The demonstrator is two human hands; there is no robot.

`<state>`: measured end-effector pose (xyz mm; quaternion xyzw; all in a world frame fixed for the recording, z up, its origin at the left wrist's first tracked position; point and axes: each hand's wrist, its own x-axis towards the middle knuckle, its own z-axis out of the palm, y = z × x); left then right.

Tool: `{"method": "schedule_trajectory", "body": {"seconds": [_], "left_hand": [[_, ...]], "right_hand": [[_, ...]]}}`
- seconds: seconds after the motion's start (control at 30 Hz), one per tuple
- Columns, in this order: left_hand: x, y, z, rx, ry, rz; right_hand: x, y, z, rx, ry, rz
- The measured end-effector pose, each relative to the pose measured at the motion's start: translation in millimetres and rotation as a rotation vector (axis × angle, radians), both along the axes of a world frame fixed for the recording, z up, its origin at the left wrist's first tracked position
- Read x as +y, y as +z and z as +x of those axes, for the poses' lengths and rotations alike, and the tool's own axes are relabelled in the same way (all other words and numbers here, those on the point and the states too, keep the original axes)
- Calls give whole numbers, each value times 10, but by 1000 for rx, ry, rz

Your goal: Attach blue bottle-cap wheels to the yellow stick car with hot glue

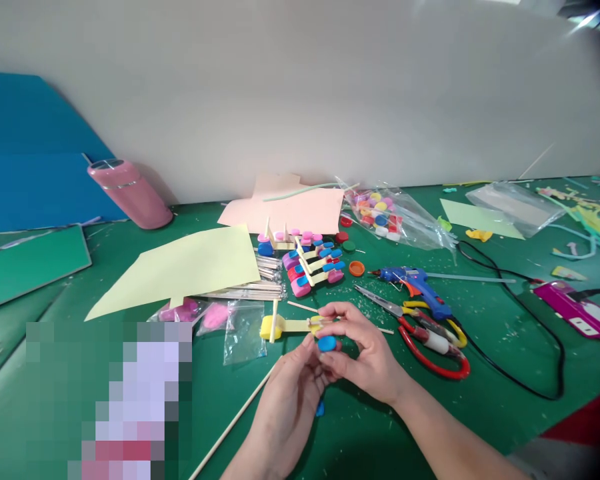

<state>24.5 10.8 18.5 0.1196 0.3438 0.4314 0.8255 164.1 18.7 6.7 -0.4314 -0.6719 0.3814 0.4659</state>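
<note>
A small blue bottle cap (327, 344) is pinched between the thumb and fingers of my right hand (373, 353). My left hand (295, 393) is closed just beside it, thumb up near the cap and fingers curled under my right fingers; whatever lies within them is hidden. Right behind my hands is a yellow foam piece (271, 327) with a flat cream stick, partly covered by my fingers. A bit of blue (321, 408) shows under my left hand. A thin wooden stick (235, 423) lies left of my left wrist.
Several finished-looking foam-and-stick pieces (313, 267) stand behind. A blue glue gun (415, 283) and red-handled scissors (445, 357) lie right, with a power strip (577, 310). Farther back are a bag of caps (385, 213), yellow paper (195, 263) and a pink tumbler (133, 193).
</note>
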Motion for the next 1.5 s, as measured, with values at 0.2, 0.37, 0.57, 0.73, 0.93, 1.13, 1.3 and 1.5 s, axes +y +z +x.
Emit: {"method": "schedule_trajectory", "body": {"seconds": [0.2, 0.37, 0.57, 0.73, 0.93, 1.13, 1.3, 1.5], "left_hand": [[8, 28, 18, 89, 9, 0], [20, 19, 27, 132, 33, 25], [14, -23, 21, 80, 24, 55], [-8, -9, 18, 37, 18, 1], [-13, 9, 22, 51, 39, -10], [-2, -24, 20, 52, 33, 7], [-10, -30, 23, 36, 33, 23], [-22, -29, 19, 43, 45, 24]], "right_hand": [[0, -12, 2, -17, 27, -8], [5, -21, 6, -10, 36, 2], [-5, 5, 0, -25, 20, -7], [-8, -2, -7, -2, -4, 34], [-23, -4, 4, -46, -26, 68], [-15, 6, -1, -60, -42, 79], [-14, -4, -3, -50, -37, 89], [-24, 3, -14, -54, -28, 95]]}}
